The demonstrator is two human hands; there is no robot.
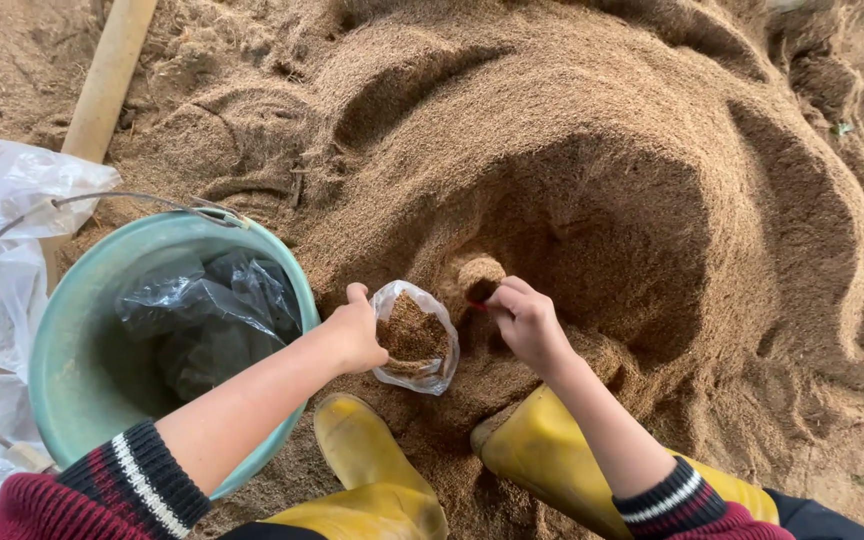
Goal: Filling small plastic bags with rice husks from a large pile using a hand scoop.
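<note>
Heap (592, 200): one, brown husk-like grain, hollowed at its middle; top and right cut off by the frame.
Bucket (57, 330): one, teal, wire handle, at the heap's left foot; crumpled dark plastic inside, contents beneath hidden.
Boots (372, 460): two, yellow, toes sunk in grain at the heap's lower edge.
Bag (414, 338): one, small, clear, nearly full of grain, mouth up, between the hands just right of the bucket.
Left hand (357, 330): grasping the bag's rim.
Right hand (524, 322): clenched around a small scoop heaped with grain, mostly hidden; a red bit shows.
</note>
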